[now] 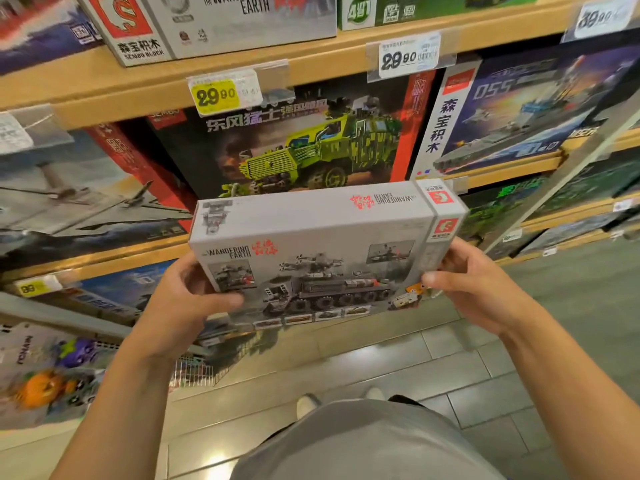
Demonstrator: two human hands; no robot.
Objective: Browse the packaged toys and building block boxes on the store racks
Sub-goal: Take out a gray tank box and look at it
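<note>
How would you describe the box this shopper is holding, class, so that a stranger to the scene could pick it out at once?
Start at the wooden store shelves stacked with building block sets. In front of them, the left hand and right hand grip the ends of one grey Wandering Earth box. Unlike the dark box with the green truck behind it, it is off the shelf and shows a grey tracked vehicle.
</note>
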